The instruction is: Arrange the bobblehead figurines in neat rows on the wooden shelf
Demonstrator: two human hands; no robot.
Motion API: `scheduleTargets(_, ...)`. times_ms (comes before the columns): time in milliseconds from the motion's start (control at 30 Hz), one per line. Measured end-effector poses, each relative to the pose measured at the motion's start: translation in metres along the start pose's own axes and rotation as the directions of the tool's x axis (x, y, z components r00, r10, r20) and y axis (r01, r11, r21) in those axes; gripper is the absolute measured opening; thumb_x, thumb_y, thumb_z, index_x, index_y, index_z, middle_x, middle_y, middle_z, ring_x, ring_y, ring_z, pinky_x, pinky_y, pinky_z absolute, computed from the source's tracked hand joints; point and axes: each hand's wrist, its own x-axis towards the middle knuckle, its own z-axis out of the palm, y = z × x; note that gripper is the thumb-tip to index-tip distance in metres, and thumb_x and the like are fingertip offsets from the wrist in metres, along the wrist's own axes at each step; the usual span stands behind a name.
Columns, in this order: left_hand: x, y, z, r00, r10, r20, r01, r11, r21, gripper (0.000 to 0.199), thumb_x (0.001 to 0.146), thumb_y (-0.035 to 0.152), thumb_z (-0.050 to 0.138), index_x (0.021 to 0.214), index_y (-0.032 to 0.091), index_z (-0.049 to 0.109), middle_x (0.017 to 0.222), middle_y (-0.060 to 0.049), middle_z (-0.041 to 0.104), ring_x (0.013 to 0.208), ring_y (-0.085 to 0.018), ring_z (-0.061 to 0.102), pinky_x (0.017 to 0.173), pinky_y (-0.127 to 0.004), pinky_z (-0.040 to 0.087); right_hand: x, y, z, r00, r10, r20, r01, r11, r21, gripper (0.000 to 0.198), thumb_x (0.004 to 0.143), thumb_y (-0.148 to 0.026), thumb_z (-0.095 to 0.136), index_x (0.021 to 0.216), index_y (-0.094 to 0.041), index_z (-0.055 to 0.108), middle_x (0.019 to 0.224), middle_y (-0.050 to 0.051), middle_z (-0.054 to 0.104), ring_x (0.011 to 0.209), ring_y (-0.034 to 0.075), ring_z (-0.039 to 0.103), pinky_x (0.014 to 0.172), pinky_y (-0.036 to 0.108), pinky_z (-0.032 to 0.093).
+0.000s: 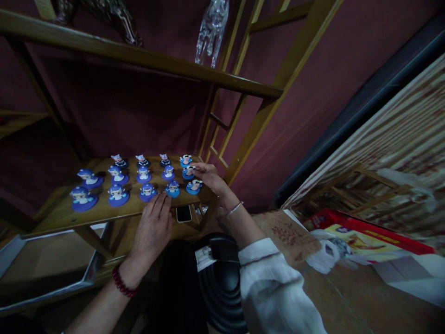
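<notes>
So there's this little army of figurines on a wooden shelf, lined up in three rows. The right hand is reaching in from the right side, fingers stretched toward the middle blue-based figurine of the rightmost column; fingertips look right up against it, but I can't tell if they're actually pinching it or just touching. Another blue-based one sits in front of it and one more behind. Meanwhile the left hand is palm down at the front edge, fingers laid out nearly straight and close together, tips just beside a purple-haired figurine in the front row. The rest of the front and middle rows is mostly purple bases, and three dark-based figurines stand at the back. Below, a phone lies on a lower level, dark screen up
</notes>
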Motion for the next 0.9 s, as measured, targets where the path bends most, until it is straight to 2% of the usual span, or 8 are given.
scheduleTargets(367, -0.001, -0.001, 0.001, 1.000, -0.006, -0.012, 0.006, 1.000, -0.006, 0.046, 0.085, 0.013, 0.044, 0.131, 0.008, 0.044, 0.125, -0.020, 0.057, 0.118, -0.033, 0.050, 0.094, -0.049, 0.047, 0.001, 0.003, 0.001, 0.999, 0.032, -0.010, -0.032, 0.999, 0.027, 0.026, 0.071, -0.020, 0.073, 0.097, -0.019, 0.071, 0.086, 0.003, 0.075, 0.082, 0.016, 0.070, 0.085, 0.034, 0.054)
scheduleTargets(567, 0.000, -0.001, -0.002, 1.000, 0.012, -0.006, -0.012, 1.000, 0.007, 0.041, 0.084, 0.012, 0.046, 0.124, 0.002, 0.049, 0.123, -0.023, 0.057, 0.117, -0.033, 0.051, 0.095, -0.048, 0.047, 0.000, 0.000, 0.001, 1.000, 0.027, -0.015, -0.027, 0.999, 0.037, 0.028, 0.068, -0.022, 0.076, 0.095, -0.017, 0.071, 0.086, 0.004, 0.075, 0.082, 0.017, 0.071, 0.084, 0.035, 0.055)
scheduleTargets(767, 0.001, 0.000, -0.002, 1.000, 0.011, 0.001, -0.011, 1.000, -0.010, 0.042, 0.084, 0.010, 0.045, 0.126, 0.005, 0.047, 0.125, -0.021, 0.056, 0.119, -0.032, 0.050, 0.097, -0.048, 0.047, -0.003, -0.009, 0.002, 0.999, 0.043, 0.022, -0.045, 0.996, 0.082, 0.026, 0.074, -0.010, 0.066, 0.098, -0.018, 0.069, 0.089, 0.002, 0.075, 0.089, 0.016, 0.070, 0.092, 0.036, 0.052)
scheduleTargets(900, 0.000, -0.001, -0.002, 1.000, 0.015, 0.003, -0.015, 1.000, -0.001, 0.044, 0.083, 0.009, 0.045, 0.127, 0.005, 0.046, 0.126, -0.020, 0.056, 0.119, -0.032, 0.051, 0.097, -0.048, 0.047, 0.003, -0.013, 0.000, 0.998, -0.014, -0.068, 0.019, 0.996, 0.082, 0.022, 0.077, -0.008, 0.059, 0.096, -0.017, 0.068, 0.098, 0.005, 0.074, 0.096, 0.016, 0.068, 0.095, 0.035, 0.050)
